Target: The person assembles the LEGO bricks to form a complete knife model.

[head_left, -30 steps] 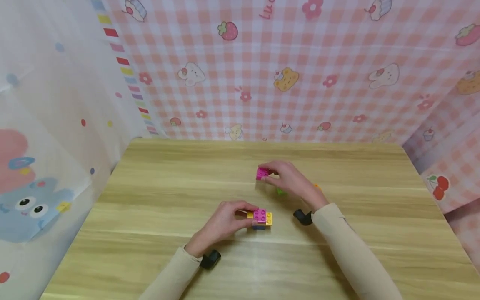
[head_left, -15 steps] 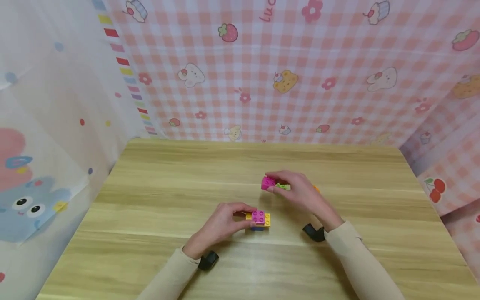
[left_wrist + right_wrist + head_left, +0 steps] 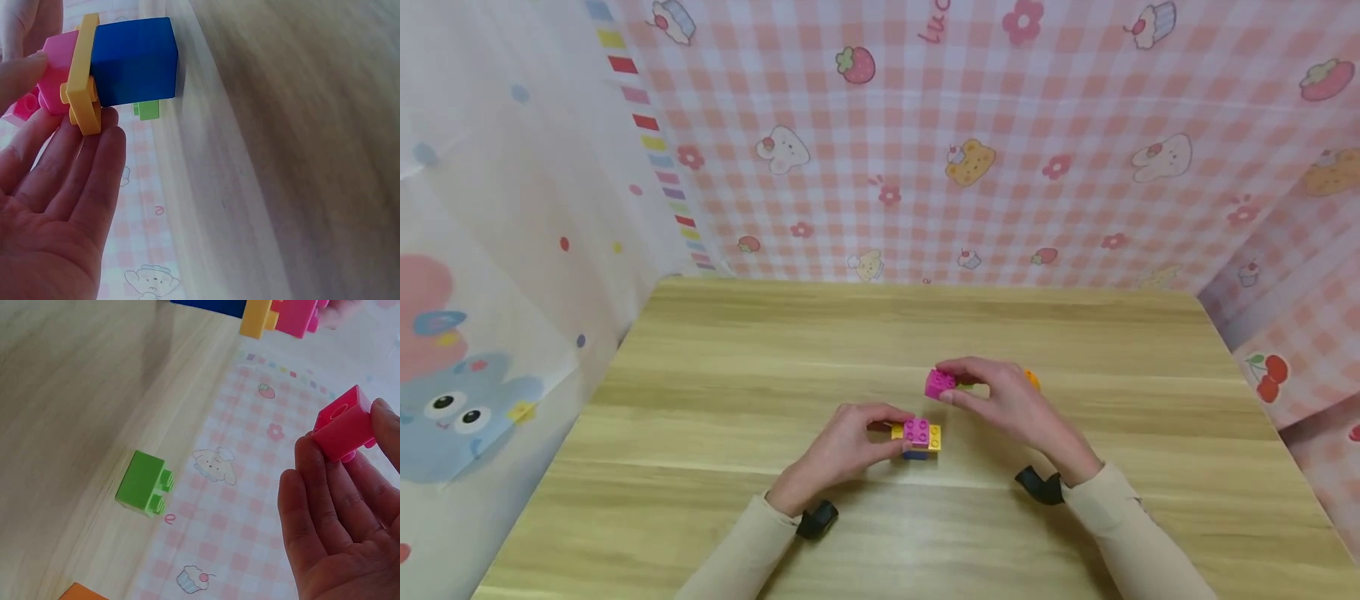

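A stack stands on the table: blue block at the bottom, yellow plate above it, pink block on top. My left hand pinches the pink block of that stack between thumb and fingers. Behind and slightly right of the stack, my right hand holds a separate magenta block between thumb and fingertips, raised off the table. In the right wrist view the hollow underside of this magenta block shows, its studs facing away from the table.
A green block stands on the wooden table beyond my right hand, mostly hidden by it in the head view. An orange block lies to its right. Patterned cloth hangs behind the table.
My right hand has come nearer to me and a little to the right with the magenta block, closer to the stack. My left hand stays on the stack.
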A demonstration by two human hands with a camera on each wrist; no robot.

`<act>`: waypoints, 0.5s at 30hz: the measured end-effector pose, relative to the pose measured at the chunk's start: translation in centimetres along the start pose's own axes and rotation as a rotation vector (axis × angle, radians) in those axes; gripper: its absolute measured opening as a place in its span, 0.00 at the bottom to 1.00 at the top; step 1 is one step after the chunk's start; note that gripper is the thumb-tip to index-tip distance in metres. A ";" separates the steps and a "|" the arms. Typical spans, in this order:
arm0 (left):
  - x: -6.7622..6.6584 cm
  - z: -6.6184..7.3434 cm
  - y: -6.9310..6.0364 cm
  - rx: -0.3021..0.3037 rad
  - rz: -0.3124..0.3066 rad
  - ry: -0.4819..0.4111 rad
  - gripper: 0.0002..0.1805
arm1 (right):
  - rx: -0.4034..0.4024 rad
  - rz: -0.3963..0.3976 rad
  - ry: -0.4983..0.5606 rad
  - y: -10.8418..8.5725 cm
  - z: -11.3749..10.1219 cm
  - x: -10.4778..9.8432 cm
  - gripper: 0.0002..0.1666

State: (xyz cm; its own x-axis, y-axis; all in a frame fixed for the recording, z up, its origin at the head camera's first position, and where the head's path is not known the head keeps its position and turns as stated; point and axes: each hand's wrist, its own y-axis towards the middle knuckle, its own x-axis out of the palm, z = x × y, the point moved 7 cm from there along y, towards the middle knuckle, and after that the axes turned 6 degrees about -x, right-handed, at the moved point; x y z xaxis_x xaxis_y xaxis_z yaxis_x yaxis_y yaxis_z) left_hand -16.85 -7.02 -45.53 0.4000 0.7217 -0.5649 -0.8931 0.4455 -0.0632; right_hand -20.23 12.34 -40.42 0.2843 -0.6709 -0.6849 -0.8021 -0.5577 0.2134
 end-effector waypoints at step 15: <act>-0.2 0.0 0.0 0.004 -0.007 -0.030 0.18 | -0.093 -0.026 -0.030 -0.8 -1.9 1.2 0.23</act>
State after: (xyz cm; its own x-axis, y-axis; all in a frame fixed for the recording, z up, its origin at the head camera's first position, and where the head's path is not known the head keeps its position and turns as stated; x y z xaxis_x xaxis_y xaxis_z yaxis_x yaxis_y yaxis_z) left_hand -16.98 -7.16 -45.39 0.4127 0.7339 -0.5395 -0.8892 0.4529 -0.0641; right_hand -18.25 11.10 -40.12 0.2879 -0.6415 -0.7111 -0.7421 -0.6187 0.2577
